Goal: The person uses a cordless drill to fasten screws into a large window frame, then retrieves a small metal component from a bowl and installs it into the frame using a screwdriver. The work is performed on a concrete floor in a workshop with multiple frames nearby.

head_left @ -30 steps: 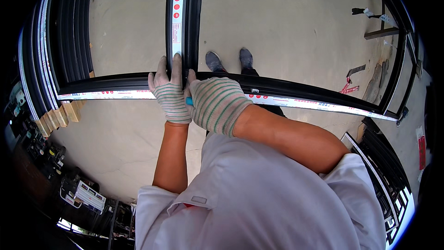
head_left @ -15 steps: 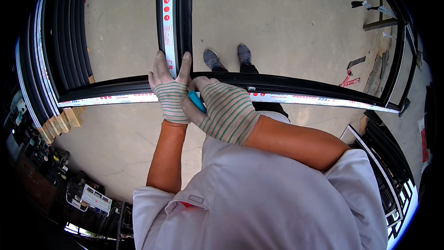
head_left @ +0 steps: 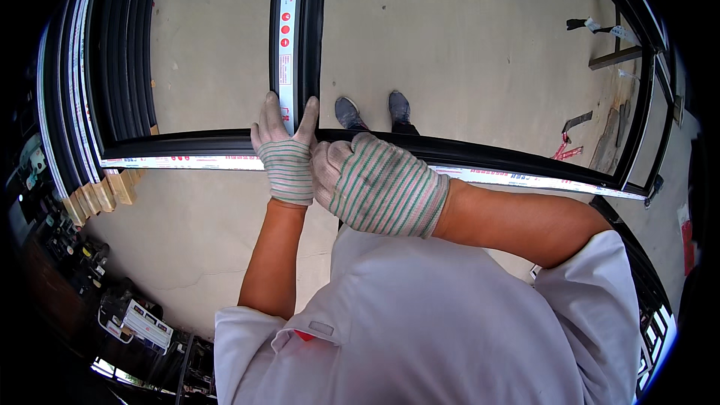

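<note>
A black window or door frame lies before me, its crossbar (head_left: 510, 155) running left to right and an upright bar (head_left: 306, 52) meeting it. White protective film (head_left: 286, 37) with red marks covers part of the upright bar. My left hand (head_left: 285, 161), in a striped knit glove, lies over the joint with its thumb and fingers spread along the upright bar. Beside it my right hand (head_left: 379, 187), gloved the same way, is curled closed against the crossbar. The teal-handled tool seen in it earlier is now hidden by the fist.
Several dark profiles (head_left: 124, 52) stand stacked at the left, with wooden blocks (head_left: 120, 186) by their near end. My shoes (head_left: 399, 107) are on the concrete floor beyond the crossbar. Metal frames (head_left: 622, 56) and a red-and-white strip (head_left: 568, 151) are at the right.
My right hand has rolled over and closed more, so the teal handle no longer shows. My left hand stays on the joint. The whole view has shifted slightly.
</note>
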Available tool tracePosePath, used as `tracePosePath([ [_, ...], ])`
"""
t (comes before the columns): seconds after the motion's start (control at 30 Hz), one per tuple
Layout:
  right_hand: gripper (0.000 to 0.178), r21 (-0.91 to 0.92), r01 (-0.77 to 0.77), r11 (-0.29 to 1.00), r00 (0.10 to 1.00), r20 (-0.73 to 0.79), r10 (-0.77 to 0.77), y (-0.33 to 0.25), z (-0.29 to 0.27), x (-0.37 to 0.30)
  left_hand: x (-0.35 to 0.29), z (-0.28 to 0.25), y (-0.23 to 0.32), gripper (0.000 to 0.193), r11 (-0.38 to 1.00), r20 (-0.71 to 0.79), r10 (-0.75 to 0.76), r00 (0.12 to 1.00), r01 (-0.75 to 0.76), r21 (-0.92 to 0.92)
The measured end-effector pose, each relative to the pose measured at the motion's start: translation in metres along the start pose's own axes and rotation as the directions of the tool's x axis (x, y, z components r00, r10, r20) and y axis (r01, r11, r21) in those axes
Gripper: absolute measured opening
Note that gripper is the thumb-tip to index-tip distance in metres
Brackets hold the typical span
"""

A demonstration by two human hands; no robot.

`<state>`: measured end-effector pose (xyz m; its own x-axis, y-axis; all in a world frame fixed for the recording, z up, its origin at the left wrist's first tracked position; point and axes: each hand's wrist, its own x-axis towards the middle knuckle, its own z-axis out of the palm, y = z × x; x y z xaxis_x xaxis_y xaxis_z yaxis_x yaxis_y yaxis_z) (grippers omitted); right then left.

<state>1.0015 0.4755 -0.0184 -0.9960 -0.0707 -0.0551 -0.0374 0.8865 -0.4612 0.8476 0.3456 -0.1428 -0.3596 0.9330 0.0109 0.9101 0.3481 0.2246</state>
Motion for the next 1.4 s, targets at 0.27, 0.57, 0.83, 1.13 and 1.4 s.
tracePosePath([
  [0.27, 0.058, 0.498, -0.659, 0.564, 0.731, 0.246, 0.637, -0.014, 0.008, 0.021, -0.004, -0.006, 0.005, 0.067, 0.997, 0.000, -0.055, 0.998, 0.055, -0.048],
  [0.57, 0.049, 0.149, -0.359, 0.921, 0.914, -0.141, 0.380, 0.001, -0.018, 0.009, -0.010, -0.004, 0.006, 0.068, 0.997, -0.016, -0.042, 0.999, 0.041, -0.060],
  [0.83, 0.044, -0.007, -0.288, 0.958, 0.945, 0.162, 0.285, -0.001, -0.016, 0.013, -0.009, -0.002, 0.006, 0.064, 0.998, -0.062, -0.041, 0.997, 0.038, -0.045],
  [1.13, 0.049, 0.422, -0.684, 0.594, 0.723, 0.286, 0.629, -0.023, 0.002, 0.008, -0.009, 0.006, 0.003, 0.067, 1.000, -0.120, -0.009, 0.993, 0.007, -0.012],
  [1.4, 0.036, 0.089, -0.063, 0.994, 0.998, -0.023, 0.065, -0.006, 0.019, 0.010, -0.012, 0.009, -0.007, 0.051, 0.997, -0.030, 0.007, 1.000, -0.005, 0.081],
])
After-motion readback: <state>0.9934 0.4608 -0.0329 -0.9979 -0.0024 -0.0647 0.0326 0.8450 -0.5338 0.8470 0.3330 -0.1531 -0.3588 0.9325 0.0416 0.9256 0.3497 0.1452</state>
